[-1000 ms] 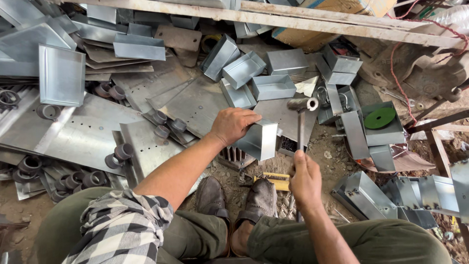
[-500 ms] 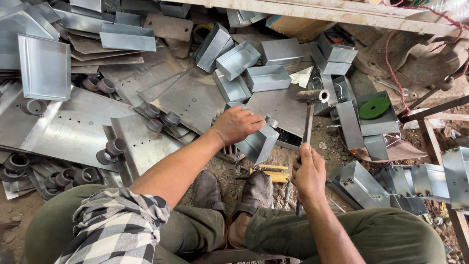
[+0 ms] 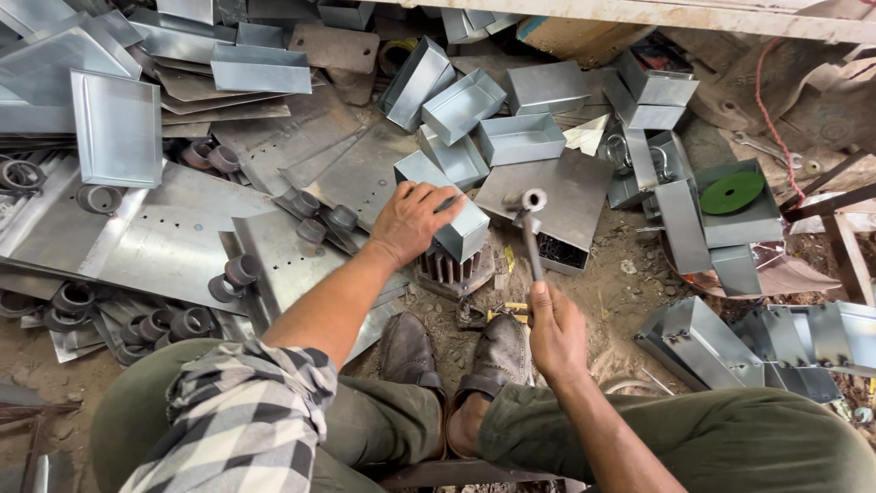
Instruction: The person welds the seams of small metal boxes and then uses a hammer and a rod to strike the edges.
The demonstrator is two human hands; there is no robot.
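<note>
Sheet-metal plates (image 3: 164, 237): large flat galvanised sheets are spread over the ground to the left, with short pipe collars (image 3: 239, 271) fixed to them.
Open trays (image 3: 522, 137): many small folded metal boxes are heaped near the top centre, well apart from the feet.
Green disc (image 3: 732, 192): a round disc is laid inside a box at the right.
Folded metal box (image 3: 453, 219): it is set on a small ribbed block (image 3: 449, 269) just ahead of the shoes (image 3: 456, 351).
Left hand (image 3: 412, 219): the palm is laid flat on the box, fingers spread and curled over its top edge, so the box is pressed down.
Right hand (image 3: 555, 330): the fingers are wrapped tightly round a hammer handle.
Hammer (image 3: 529, 228): it is held upright, the head raised just beside the box's right end.
</note>
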